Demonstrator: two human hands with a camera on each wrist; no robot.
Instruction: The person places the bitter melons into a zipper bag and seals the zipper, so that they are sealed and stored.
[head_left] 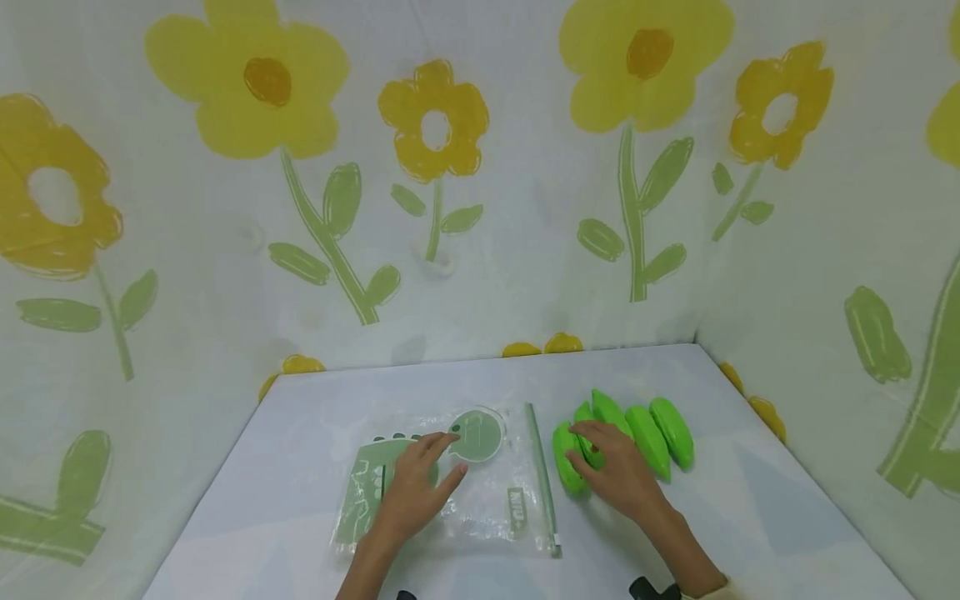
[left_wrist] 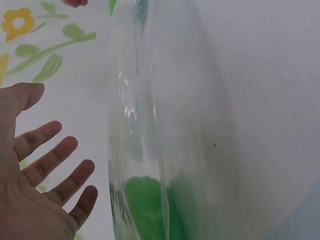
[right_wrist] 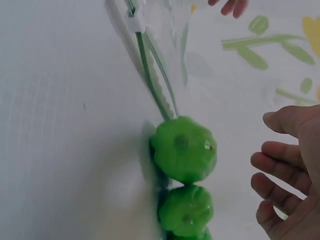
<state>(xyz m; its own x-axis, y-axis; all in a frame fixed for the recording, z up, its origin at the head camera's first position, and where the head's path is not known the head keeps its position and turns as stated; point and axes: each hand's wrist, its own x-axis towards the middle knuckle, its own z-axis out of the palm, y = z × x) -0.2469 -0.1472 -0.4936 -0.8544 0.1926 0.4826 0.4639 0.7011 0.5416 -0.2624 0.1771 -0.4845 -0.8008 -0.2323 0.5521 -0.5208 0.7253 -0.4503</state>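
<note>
Here the open right hand (head_left: 611, 467) is seen spread over the green toy gourds (head_left: 637, 433) at centre right, long axes running up-frame, while the open left hand (head_left: 416, 492) is laid flat on the zip bag (head_left: 480, 500), just left of them.

Left hand (head_left: 416, 487) flat, fingers spread; right hand (head_left: 615, 467) seemingly loosely arched.

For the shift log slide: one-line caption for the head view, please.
Left hand rests flat on a clear zip bag; right hand touches green toy bananas beside it.
</note>
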